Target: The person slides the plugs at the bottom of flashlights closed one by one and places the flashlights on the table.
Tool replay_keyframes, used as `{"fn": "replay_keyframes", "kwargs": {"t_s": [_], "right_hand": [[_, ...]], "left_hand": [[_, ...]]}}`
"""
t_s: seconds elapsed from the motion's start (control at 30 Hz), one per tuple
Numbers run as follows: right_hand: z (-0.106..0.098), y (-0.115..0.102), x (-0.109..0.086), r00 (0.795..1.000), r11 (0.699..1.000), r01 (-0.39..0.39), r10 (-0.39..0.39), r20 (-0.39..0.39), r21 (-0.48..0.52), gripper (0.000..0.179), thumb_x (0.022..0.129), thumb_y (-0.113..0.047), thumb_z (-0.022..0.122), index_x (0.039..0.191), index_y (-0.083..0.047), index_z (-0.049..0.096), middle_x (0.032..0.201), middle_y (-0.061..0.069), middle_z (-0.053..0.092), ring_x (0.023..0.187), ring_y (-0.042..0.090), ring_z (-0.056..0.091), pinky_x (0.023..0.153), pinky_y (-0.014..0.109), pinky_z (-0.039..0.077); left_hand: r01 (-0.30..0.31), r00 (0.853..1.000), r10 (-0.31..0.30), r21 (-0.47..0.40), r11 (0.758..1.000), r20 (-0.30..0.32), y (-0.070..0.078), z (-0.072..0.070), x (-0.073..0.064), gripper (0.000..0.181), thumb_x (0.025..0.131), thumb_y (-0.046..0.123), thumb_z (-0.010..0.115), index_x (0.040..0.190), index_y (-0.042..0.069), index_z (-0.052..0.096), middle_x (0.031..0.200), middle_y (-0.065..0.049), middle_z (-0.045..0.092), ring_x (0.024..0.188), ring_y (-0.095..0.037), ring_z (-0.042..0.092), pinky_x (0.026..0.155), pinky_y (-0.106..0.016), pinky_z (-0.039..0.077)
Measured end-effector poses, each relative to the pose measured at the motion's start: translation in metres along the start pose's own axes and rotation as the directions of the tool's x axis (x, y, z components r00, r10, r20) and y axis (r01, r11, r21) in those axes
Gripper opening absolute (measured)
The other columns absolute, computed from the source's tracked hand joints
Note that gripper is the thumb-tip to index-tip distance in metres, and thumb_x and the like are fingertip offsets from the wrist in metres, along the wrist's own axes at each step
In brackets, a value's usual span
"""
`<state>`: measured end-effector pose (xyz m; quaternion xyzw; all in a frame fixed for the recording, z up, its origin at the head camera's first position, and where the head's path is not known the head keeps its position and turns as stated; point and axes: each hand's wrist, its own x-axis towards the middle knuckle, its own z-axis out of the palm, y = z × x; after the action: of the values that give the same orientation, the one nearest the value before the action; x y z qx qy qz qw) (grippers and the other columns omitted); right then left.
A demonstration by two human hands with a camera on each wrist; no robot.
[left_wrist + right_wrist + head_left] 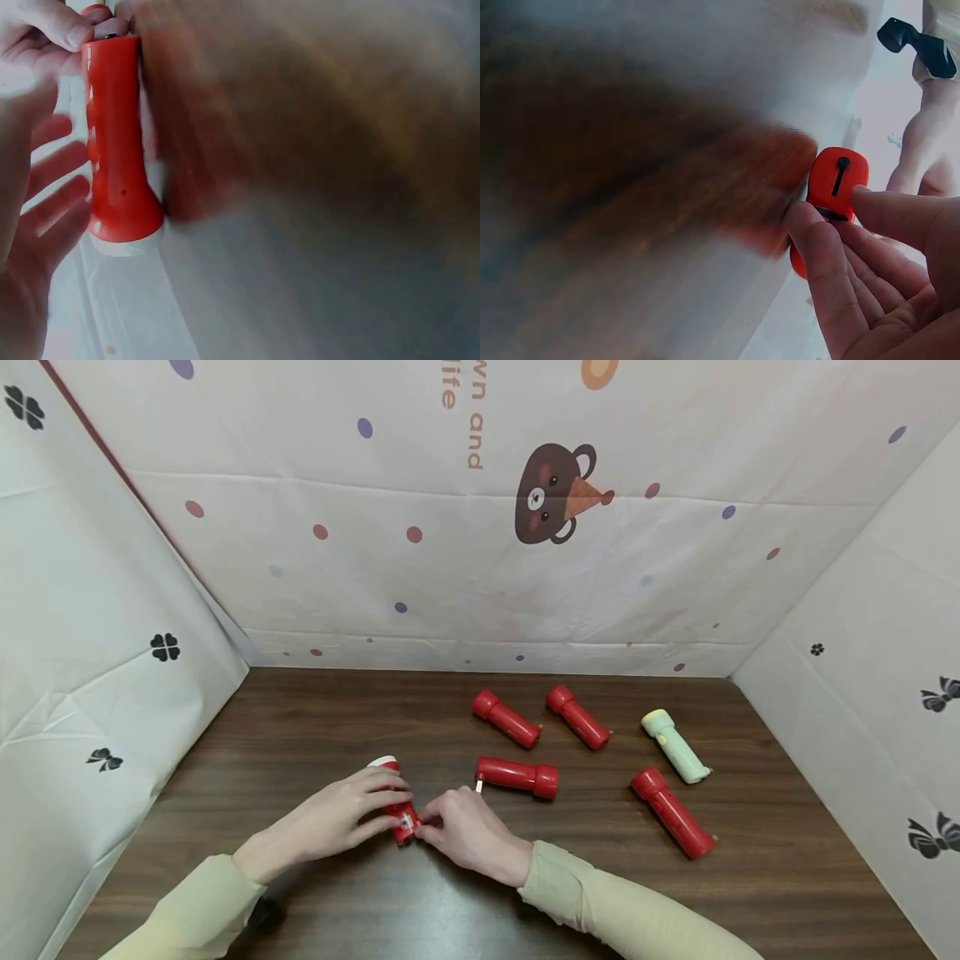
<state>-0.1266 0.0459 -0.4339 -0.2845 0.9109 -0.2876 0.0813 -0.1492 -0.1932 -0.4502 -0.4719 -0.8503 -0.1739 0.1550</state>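
A red flashlight with a white head point(387, 762) lies tilted on the brown table, its tail toward the person. My left hand point(348, 814) is over it from the left; in the left wrist view its spread fingers point(56, 161) reach the side of the red barrel point(116, 127). At the tail end, my right hand point(468, 835) pinches the edge with thumb and forefinger. The right wrist view shows the red end face point(855, 165), with a black slot-like mark on it and a dark strip between the fingertips. Beside the right hand lies another red flashlight point(517, 775), a pale tab at its end.
Two red flashlights point(506, 718) point(579, 718) lie at the back. Farther right are a mint green flashlight point(678, 750) and another red flashlight point(675, 814). White printed sheets point(450, 577) rise behind and on both sides of the table point(315, 718).
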Motion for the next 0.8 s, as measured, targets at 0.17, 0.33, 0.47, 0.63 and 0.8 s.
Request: {"fn": "replay_keyframes", "kwargs": {"t_s": [0.17,0.33,0.47,0.63,0.8], "right_hand": [[-0.0003,-0.0016,0.0004,1.000,1.000,-0.022,0.022,0.009,0.005,0.011,0.095,-0.018,0.078,0.102,-0.012,0.085,0.086,-0.005,0.082,0.056,-0.007,0.042,0.052,0.011,0.037],[0.0004,-0.0027,0.0006,1.000,1.000,-0.019,0.019,0.011,0.005,0.010,0.095,-0.017,0.079,0.101,-0.013,0.085,0.083,-0.007,0.080,0.056,-0.005,0.041,0.052,0.011,0.037],[0.0015,-0.0037,0.0018,1.000,1.000,-0.001,0.002,0.006,-0.023,0.009,0.095,-0.019,0.079,0.099,-0.014,0.085,0.085,-0.007,0.081,0.059,-0.006,0.044,0.056,0.011,0.040],[0.0033,-0.0067,0.0042,1.000,0.999,0.011,-0.011,-0.005,-0.051,0.009,0.094,-0.020,0.080,0.099,-0.016,0.085,0.083,-0.008,0.080,0.060,-0.006,0.046,0.057,0.010,0.040],[0.0052,-0.0102,0.0075,0.999,0.998,0.025,-0.026,-0.019,-0.063,0.010,0.094,-0.019,0.079,0.102,-0.016,0.084,0.085,-0.008,0.080,0.061,-0.007,0.046,0.058,0.009,0.039]], "left_hand": [[0.227,0.965,-0.225,0.000,0.974,-0.139,-0.0005,0.0013,-0.0006,0.041,0.081,0.015,0.090,0.120,0.009,0.078,0.124,-0.009,0.073,0.117,-0.027,0.070,0.095,-0.045,0.062],[0.533,0.832,-0.543,-0.102,0.840,-0.112,-0.0017,-0.0002,0.0000,0.048,0.085,0.017,0.088,0.129,0.005,0.073,0.125,-0.013,0.073,0.113,-0.032,0.073,0.097,-0.051,0.061],[0.605,0.780,-0.620,-0.150,0.782,-0.088,-0.0035,-0.0014,-0.0001,0.048,0.086,0.017,0.088,0.128,0.001,0.072,0.120,-0.015,0.074,0.110,-0.033,0.074,0.097,-0.053,0.061],[0.636,0.753,-0.653,-0.163,0.754,-0.085,-0.0047,-0.0027,0.0000,0.043,0.085,0.015,0.087,0.123,0.001,0.074,0.115,-0.015,0.076,0.099,-0.029,0.074,0.088,-0.050,0.064],[0.654,0.730,-0.678,-0.203,0.729,-0.083,-0.0066,-0.0025,-0.0002,0.035,0.086,0.014,0.087,0.117,0.002,0.076,0.109,-0.014,0.078,0.094,-0.026,0.075,0.083,-0.047,0.065]]}}
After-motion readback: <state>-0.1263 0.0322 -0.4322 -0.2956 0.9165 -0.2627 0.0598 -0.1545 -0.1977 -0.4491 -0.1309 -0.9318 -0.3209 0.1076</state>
